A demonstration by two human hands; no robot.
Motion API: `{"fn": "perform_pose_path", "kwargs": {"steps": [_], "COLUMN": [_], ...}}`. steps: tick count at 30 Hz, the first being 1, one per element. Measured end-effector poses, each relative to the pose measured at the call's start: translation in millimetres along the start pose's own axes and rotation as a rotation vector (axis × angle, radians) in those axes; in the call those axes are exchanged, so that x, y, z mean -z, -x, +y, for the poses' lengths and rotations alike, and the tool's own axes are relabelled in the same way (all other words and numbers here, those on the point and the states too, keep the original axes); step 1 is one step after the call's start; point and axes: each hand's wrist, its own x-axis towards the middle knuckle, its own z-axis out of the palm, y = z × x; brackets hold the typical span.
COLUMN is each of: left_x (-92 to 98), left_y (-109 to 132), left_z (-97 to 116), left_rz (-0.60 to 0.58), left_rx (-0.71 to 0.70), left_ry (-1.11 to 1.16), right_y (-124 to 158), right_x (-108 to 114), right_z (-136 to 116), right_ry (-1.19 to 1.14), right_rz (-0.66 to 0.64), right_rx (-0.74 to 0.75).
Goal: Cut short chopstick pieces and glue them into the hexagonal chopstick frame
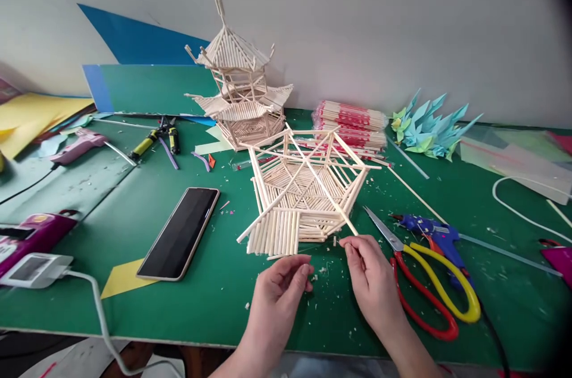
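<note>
Before me on the green table stands a six-sided frame of thin wooden sticks (pixel 322 178), with a woven-looking stick floor and a slanted panel of short sticks (pixel 273 232) at its front left. A long wooden stick (pixel 324 187) crosses its top diagonally. At that stick's near end, my right hand (pixel 369 273) is closed, thumb and fingers pinching it. My left hand (pixel 281 285) is just in front of the panel, its fingers curled into a pinch; what lies between them, if anything, is hidden.
Behind stands a stick pagoda (pixel 241 74) beside bundled sticks (pixel 351 121) and blue paper foldings (pixel 433 127). Scissors (pixel 420 270) and a blue glue gun (pixel 435 238) lie right. On the left are a phone (pixel 179 234), a pink glue gun (pixel 80 146), pliers (pixel 149 139) and a charger (pixel 36 270).
</note>
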Motion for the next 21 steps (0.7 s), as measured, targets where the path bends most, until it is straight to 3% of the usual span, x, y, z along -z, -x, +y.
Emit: {"fn": "perform_pose_path", "kwargs": {"steps": [2,7,14,17,21], "left_x": [0.2,-13.2,-23.2,-18.9,-18.0], "left_y": [-1.2,-5.7,-1.1,2.7,6.0], "left_z": [-1.5,-3.9,-6.9,-8.3,-11.6], "left_rz": [-0.017,-0.149,-0.162,-0.136,-0.137], "left_rx": [-0.117,-0.557,-0.642,-0.621,-0.514], "left_ry": [-0.126,-0.734,-0.899,-0.871,-0.662], "right_y": [1.0,-4.4,-24.0,-19.8,-2.2], "right_x": [4.2,2.2,-14.6,-5.9,12.5], "right_z": [4.0,11.4,9.6,5.8,-1.9], "right_ry": [0.037,0.198,0.323,0.234,0.015], "right_rz": [-0.005,-0.101,-0.183,-0.206,-0.298], "right_rx": [-0.02,-0.037,-0.049,-0.062,-0.093]}}
